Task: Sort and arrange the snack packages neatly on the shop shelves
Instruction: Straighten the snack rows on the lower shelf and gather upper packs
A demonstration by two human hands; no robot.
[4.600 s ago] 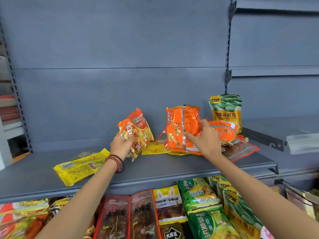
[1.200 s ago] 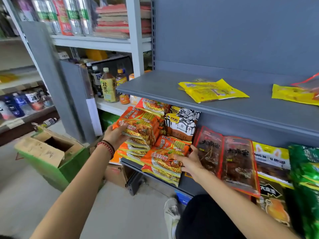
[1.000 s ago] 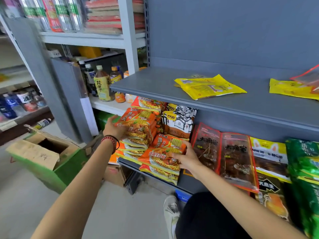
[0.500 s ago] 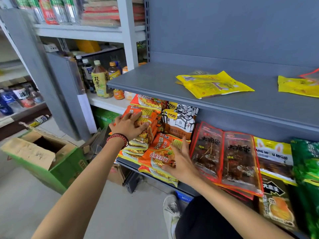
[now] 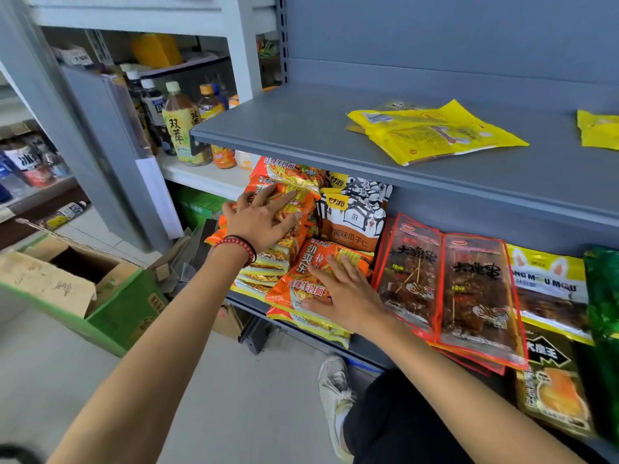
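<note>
Right hand flat, fingers straight, pressing front orange noodle packs on lower shelf. Left hand spread flat on taller noodle stack beyond. Cardboard box left of hands, open, contents unseen. Yellow packets on upper shelf above.

Upper shelf caps room above left hand; red skewer packs block right hand's right; floor side open.
</note>
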